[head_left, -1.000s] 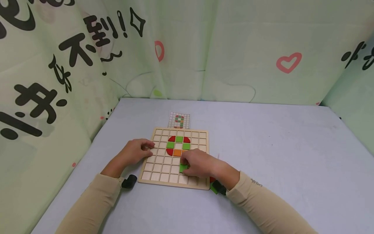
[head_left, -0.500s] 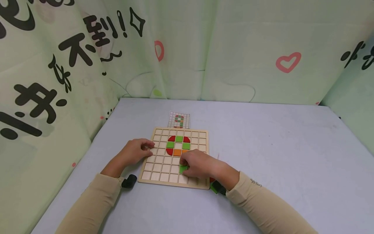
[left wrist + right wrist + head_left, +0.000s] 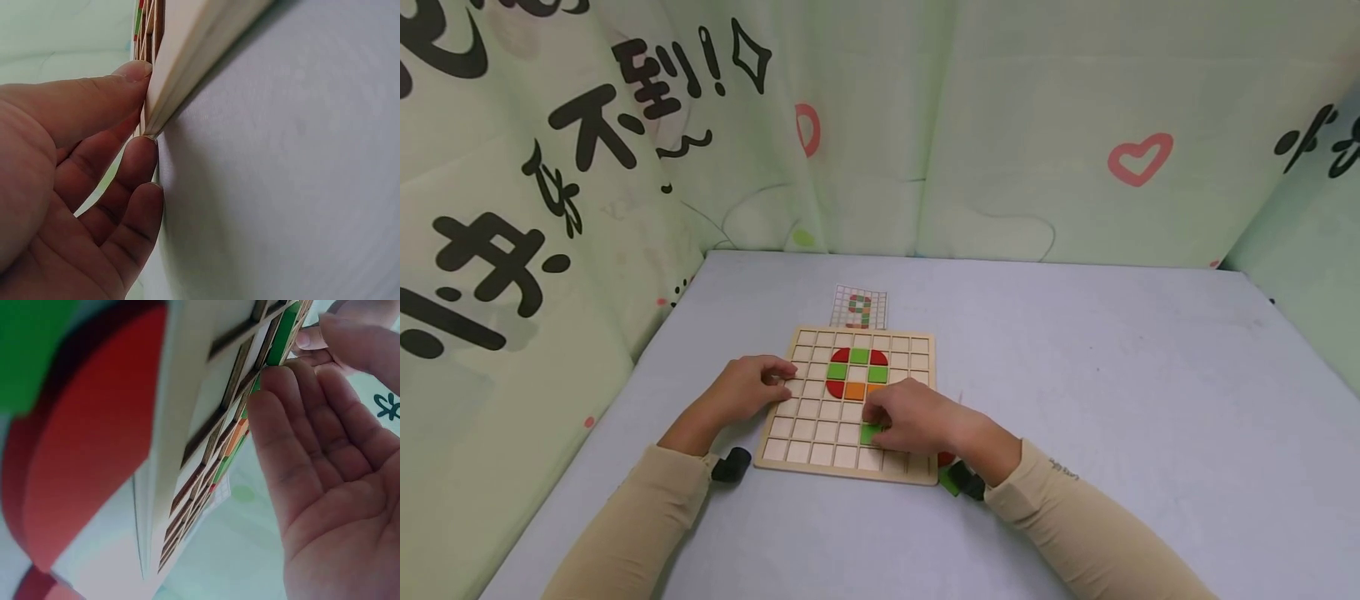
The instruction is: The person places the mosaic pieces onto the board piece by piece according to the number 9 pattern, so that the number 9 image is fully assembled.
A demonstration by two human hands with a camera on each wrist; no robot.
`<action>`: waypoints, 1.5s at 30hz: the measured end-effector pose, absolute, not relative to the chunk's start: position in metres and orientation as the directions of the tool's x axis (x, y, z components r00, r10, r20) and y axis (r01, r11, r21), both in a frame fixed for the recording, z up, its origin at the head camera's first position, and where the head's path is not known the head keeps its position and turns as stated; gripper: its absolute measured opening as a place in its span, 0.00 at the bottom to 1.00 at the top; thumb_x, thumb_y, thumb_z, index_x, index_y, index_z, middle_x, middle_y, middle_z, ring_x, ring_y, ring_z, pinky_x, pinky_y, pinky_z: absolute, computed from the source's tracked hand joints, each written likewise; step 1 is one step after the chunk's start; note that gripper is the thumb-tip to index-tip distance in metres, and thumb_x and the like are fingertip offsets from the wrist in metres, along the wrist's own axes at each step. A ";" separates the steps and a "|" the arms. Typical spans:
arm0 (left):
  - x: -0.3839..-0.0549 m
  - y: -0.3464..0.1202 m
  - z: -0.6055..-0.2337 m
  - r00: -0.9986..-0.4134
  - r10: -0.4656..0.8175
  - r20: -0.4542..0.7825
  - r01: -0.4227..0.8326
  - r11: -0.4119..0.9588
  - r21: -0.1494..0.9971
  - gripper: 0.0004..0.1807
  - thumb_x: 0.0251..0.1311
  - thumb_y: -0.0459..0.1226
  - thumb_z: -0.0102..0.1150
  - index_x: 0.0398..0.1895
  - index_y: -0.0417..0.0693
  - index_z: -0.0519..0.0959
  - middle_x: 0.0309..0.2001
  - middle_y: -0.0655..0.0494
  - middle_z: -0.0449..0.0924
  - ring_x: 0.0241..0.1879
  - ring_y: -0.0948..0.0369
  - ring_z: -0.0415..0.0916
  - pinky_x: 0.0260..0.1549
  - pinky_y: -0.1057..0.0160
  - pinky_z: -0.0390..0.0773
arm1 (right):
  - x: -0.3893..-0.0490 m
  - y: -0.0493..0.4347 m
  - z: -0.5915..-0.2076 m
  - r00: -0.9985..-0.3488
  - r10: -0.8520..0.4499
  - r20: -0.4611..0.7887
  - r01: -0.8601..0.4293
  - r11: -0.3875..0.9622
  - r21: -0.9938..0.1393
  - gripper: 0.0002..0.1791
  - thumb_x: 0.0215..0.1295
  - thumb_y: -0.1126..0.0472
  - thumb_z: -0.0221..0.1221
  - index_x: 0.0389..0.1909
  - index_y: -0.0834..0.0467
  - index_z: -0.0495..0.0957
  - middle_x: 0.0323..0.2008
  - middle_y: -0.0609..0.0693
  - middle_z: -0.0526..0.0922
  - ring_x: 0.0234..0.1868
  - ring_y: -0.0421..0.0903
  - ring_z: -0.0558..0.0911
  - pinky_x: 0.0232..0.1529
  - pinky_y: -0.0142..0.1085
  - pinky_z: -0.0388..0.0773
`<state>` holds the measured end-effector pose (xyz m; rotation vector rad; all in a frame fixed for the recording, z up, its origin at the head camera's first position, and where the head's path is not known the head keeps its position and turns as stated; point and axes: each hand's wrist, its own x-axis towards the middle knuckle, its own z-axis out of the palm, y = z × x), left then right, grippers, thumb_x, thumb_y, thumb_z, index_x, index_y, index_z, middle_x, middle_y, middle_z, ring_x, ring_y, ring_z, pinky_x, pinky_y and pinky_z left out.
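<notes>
A square wooden grid board (image 3: 805,430) lies on the table, with red quarter-round tiles (image 3: 878,357), green square tiles (image 3: 860,356) and orange tiles (image 3: 854,391) set in a ring. My left hand (image 3: 745,389) holds the board's left edge, its thumb (image 3: 128,81) on the rim and curled fingertips (image 3: 139,159) against the side. My right hand (image 3: 917,417) is over the board's lower middle, beside a green tile (image 3: 870,433) in its cell. In the right wrist view its fingers (image 3: 281,456) extend nearly straight to the board, by the green tile (image 3: 283,334), thumb apart.
A printed pattern card (image 3: 880,310) lies behind the board, partly covered by it. Loose red tiles (image 3: 94,431) and a green tile (image 3: 949,483) lie off the board's right edge, under the right wrist. A patterned curtain (image 3: 1022,133) hangs behind the table (image 3: 1075,400).
My right wrist and forearm have shifted slightly right, while the fingers stay by the same green tile. The left hand and the board have not moved.
</notes>
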<state>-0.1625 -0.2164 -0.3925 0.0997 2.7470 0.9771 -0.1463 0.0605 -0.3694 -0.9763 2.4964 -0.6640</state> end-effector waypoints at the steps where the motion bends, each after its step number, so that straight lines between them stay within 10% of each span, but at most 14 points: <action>1: -0.162 -0.217 -0.393 -0.973 0.139 -0.186 -0.009 0.777 0.630 0.18 0.62 0.35 0.66 0.55 0.43 0.82 0.49 0.52 0.82 0.45 0.55 0.74 0.46 0.56 0.74 | -0.146 0.061 -0.369 -0.689 -0.706 -0.163 -0.529 0.644 -0.553 0.07 0.62 0.63 0.65 0.41 0.55 0.83 0.34 0.41 0.80 0.36 0.41 0.76 0.43 0.36 0.76; 45: -0.163 -0.220 -0.396 -0.973 0.159 -0.170 0.016 0.775 0.632 0.17 0.63 0.34 0.66 0.55 0.42 0.82 0.50 0.51 0.82 0.46 0.55 0.75 0.45 0.55 0.75 | -0.150 0.091 -0.357 -0.659 -0.746 -0.094 -0.471 0.507 -0.722 0.24 0.63 0.56 0.67 0.61 0.53 0.81 0.56 0.45 0.83 0.59 0.45 0.79 0.58 0.43 0.74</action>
